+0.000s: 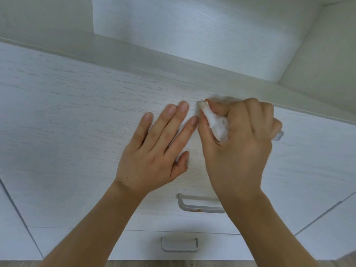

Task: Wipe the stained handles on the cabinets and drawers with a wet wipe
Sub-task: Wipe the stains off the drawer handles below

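Observation:
My right hand (242, 139) is closed around a white wet wipe (215, 122) with an orange-brown smear at its tip. The wipe is wrapped over the top drawer's grey handle (278, 135), of which only the right end shows past my knuckles. My left hand (154, 149) lies flat, fingers spread, on the pale wood-grain top drawer front (77, 112), just left of the wipe. The middle drawer's handle (200, 207) below has small orange spots on its lower edge. A third, lower handle (180, 244) looks plain grey.
The white countertop (192, 35) runs above the drawers, with a wall corner at the upper right. Cabinet doors flank the drawer stack on the left (13, 218) and right (331, 228). A strip of wooden floor (173, 264) shows at the bottom.

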Demonstrator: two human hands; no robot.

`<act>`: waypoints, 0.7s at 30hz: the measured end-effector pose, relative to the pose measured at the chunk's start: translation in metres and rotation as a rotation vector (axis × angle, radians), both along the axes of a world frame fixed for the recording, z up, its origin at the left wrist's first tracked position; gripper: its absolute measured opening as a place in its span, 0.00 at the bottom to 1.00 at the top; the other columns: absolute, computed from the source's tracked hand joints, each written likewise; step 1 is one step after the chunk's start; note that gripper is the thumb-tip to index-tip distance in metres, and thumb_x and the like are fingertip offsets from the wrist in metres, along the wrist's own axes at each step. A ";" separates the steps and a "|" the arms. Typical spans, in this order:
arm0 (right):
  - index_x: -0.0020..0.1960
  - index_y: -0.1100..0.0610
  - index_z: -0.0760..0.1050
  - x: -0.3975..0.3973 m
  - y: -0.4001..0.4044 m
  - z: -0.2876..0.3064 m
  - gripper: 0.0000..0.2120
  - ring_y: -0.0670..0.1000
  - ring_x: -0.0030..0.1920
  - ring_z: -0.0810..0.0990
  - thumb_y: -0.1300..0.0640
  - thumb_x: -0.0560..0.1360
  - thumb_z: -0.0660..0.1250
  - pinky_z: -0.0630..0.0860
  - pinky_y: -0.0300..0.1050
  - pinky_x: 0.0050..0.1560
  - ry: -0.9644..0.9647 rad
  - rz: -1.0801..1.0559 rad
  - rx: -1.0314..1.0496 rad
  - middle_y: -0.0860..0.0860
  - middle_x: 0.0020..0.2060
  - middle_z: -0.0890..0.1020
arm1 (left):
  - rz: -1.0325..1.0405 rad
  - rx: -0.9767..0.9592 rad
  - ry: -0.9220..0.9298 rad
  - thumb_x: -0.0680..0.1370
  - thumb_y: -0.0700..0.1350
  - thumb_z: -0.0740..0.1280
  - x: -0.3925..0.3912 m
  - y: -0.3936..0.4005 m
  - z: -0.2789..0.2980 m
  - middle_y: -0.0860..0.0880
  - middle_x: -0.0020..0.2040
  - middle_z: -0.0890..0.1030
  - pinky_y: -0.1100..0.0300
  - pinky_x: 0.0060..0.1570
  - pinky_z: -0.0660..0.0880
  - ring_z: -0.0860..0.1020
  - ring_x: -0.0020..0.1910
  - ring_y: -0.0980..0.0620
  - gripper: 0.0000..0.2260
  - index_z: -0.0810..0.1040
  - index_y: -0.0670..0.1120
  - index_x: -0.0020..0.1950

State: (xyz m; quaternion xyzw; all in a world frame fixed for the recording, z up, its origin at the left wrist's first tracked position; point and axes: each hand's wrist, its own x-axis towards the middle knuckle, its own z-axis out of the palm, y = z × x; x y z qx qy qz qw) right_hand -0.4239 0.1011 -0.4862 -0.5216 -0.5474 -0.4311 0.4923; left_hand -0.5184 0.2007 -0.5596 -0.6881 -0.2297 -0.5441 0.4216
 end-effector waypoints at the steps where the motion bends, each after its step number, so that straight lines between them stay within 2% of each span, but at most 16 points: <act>1: 0.43 0.62 0.79 0.001 0.001 -0.001 0.06 0.52 0.44 0.69 0.59 0.73 0.72 0.68 0.53 0.42 -0.014 -0.003 0.008 0.56 0.37 0.78 | -0.004 0.000 0.002 0.79 0.52 0.53 0.000 0.000 0.000 0.42 0.75 0.58 0.48 0.73 0.54 0.54 0.76 0.46 0.27 0.58 0.42 0.76; 6: 0.40 0.63 0.78 0.008 0.001 -0.002 0.07 0.51 0.43 0.68 0.60 0.73 0.73 0.66 0.48 0.39 -0.099 0.004 0.045 0.56 0.35 0.77 | -0.007 -0.006 0.024 0.80 0.52 0.53 -0.002 0.000 0.001 0.42 0.75 0.58 0.48 0.73 0.54 0.53 0.76 0.47 0.27 0.58 0.42 0.77; 11: 0.41 0.60 0.80 0.016 -0.006 -0.003 0.05 0.51 0.42 0.71 0.59 0.74 0.72 0.66 0.44 0.41 -0.149 0.038 0.062 0.54 0.34 0.79 | 0.003 -0.009 0.031 0.80 0.52 0.52 -0.002 0.000 0.001 0.43 0.75 0.58 0.49 0.73 0.53 0.52 0.77 0.47 0.26 0.59 0.42 0.76; 16: 0.43 0.58 0.82 0.033 -0.022 -0.007 0.04 0.51 0.44 0.77 0.58 0.75 0.72 0.69 0.49 0.44 -0.166 0.106 0.047 0.49 0.39 0.82 | 0.010 -0.014 0.026 0.80 0.52 0.52 -0.002 -0.001 0.001 0.43 0.75 0.59 0.49 0.74 0.52 0.52 0.76 0.47 0.26 0.59 0.42 0.76; 21: 0.47 0.54 0.81 0.065 -0.039 -0.012 0.01 0.50 0.48 0.78 0.59 0.75 0.72 0.64 0.54 0.46 -0.193 0.044 0.002 0.41 0.45 0.78 | 0.024 -0.012 0.014 0.79 0.51 0.53 0.000 -0.001 0.001 0.42 0.76 0.54 0.48 0.74 0.51 0.52 0.76 0.46 0.27 0.59 0.41 0.76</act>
